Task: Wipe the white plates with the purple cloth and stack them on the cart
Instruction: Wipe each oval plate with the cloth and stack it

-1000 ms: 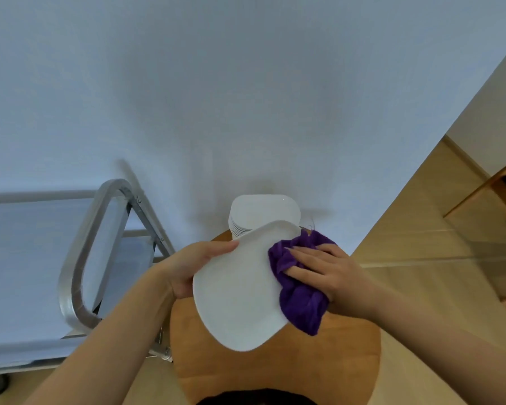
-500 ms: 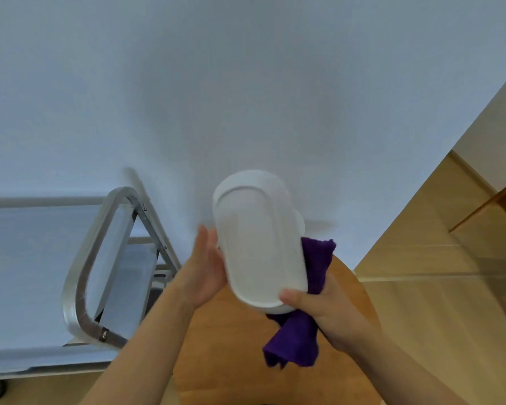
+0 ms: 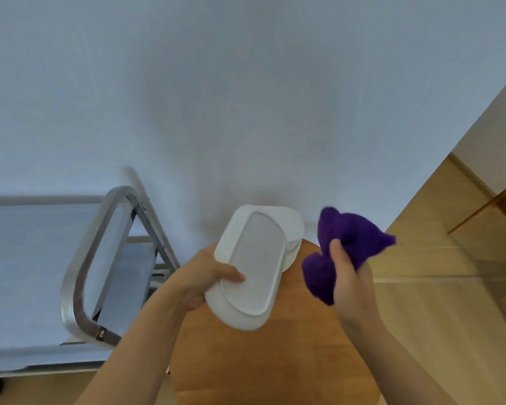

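My left hand (image 3: pixel 200 280) grips a white plate (image 3: pixel 253 266) by its lower left rim, thumb on the underside, which faces me. The plate is tilted and held above the round wooden table (image 3: pixel 275 361). Behind it, a stack of white plates (image 3: pixel 295 232) stands at the table's far edge, mostly hidden by the held plate. My right hand (image 3: pixel 348 276) holds the bunched purple cloth (image 3: pixel 354 244) to the right of the plate, apart from it. The metal cart (image 3: pixel 79 276) stands to the left with its handle loop toward the table.
A white wall (image 3: pixel 246 97) rises directly behind the table and cart. Wooden floor (image 3: pixel 450 287) lies to the right, with a wooden furniture leg (image 3: pixel 485 209) at the far right edge. The cart's grey shelf (image 3: pixel 32 258) stretches left.
The plate was flipped so its underside faces me. My right hand let go of the plate's edge and moved right with the cloth; my left hand now grips the plate alone.
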A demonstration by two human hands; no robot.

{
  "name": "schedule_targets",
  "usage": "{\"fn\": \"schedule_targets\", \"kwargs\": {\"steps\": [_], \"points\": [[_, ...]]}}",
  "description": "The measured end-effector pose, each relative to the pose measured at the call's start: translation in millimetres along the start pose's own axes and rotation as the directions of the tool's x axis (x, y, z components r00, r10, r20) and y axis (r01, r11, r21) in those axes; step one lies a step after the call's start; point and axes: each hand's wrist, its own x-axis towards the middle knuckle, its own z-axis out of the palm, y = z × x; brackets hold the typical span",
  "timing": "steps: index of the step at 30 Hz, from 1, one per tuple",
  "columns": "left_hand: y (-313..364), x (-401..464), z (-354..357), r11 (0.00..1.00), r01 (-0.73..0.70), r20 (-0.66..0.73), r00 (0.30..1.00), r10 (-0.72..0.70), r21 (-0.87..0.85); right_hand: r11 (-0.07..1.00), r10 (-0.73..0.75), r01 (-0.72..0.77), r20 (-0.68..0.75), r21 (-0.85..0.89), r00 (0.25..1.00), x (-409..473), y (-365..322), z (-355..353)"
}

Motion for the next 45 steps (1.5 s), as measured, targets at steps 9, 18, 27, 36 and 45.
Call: {"fn": "schedule_targets", "kwargs": {"steps": [9, 18, 27, 36, 45], "points": [[20, -1, 20, 0.962, 0.018, 0.314, 0.943, -0.107, 0.274, 0.139, -0.260, 0.808, 0.766, -0.573, 0.588, 20, -17, 30], [32, -18, 16, 0.939, -0.145, 0.418, 0.908, 0.001, 0.312, 0.559, -0.422, 0.691, 0.560, -0.458, 0.713, 50, -32, 9], [28, -12, 26, 0.980, -0.195, 0.219, 0.955, 0.198, -0.033, 0.987, -0.115, 0.127, 0.123, -0.102, 0.986, 53, -27, 0], [35, -7, 56, 0.945, -0.263, -0.077, 0.965, 0.252, -0.193, 1.000, 0.013, -0.013, -0.007, -0.022, 1.000, -7, -3, 37], [24, -8, 50, 0.983, -0.110, 0.024, 0.993, 0.115, -0.144, 0.941, -0.239, 0.202, -0.108, -0.271, 0.965, 28, -28, 25]]}}
